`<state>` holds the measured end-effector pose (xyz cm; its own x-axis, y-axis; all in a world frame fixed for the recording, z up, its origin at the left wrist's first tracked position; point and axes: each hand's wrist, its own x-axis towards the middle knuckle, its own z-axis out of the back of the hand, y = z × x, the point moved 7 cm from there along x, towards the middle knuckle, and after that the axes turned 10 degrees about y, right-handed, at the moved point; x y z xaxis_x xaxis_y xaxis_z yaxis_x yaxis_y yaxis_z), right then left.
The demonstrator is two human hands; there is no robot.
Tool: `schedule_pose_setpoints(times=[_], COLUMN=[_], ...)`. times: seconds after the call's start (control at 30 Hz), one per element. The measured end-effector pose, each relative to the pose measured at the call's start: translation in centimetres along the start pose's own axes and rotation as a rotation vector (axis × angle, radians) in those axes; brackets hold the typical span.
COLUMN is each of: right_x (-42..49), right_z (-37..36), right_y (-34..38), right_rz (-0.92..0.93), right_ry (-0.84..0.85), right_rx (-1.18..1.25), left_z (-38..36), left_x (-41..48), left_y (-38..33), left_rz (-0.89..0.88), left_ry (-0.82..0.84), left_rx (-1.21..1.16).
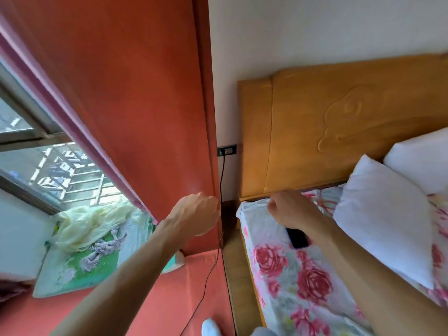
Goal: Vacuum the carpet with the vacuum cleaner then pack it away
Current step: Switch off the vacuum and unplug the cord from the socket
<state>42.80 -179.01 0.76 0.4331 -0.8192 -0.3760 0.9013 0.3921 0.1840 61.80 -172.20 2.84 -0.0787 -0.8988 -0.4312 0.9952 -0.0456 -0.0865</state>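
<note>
The vacuum cleaner itself is out of view. Its black power cord (222, 175) hangs from a dark wall socket (227, 150) between the red curtain and the headboard. The cord passes behind my left hand (196, 214) and continues thinly down toward the floor. My left hand is curled around the cord about a forearm's length below the socket, its fingers hidden from me. My right hand (288, 209) is held as a loose fist over the near corner of the bed, with nothing visible in it.
A red curtain (135, 98) hangs at the left beside a window (36, 151). A bed with a floral sheet (298, 275), white pillows (383, 221) and a wooden headboard (339, 132) fills the right. A black phone (297, 238) lies on the sheet. A narrow floor gap (232, 263) runs between.
</note>
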Motion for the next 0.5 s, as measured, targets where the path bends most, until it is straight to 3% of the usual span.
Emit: schedule_pose_setpoints(times=[0.27, 0.5], right_x=[10.3, 23.6], right_z=[0.5, -1.2], right_y=[-2.1, -1.2], right_rz=[-0.008, 0.155], right_ry=[0.078, 0.144], right_rx=[-0.007, 0.103], left_z=[0.6, -3.0], left_x=[10.3, 21.3], left_y=[-0.6, -0.4], left_rz=[0.001, 0.101], left_ry=[0.078, 0.284], left_rx=[0.056, 0.048])
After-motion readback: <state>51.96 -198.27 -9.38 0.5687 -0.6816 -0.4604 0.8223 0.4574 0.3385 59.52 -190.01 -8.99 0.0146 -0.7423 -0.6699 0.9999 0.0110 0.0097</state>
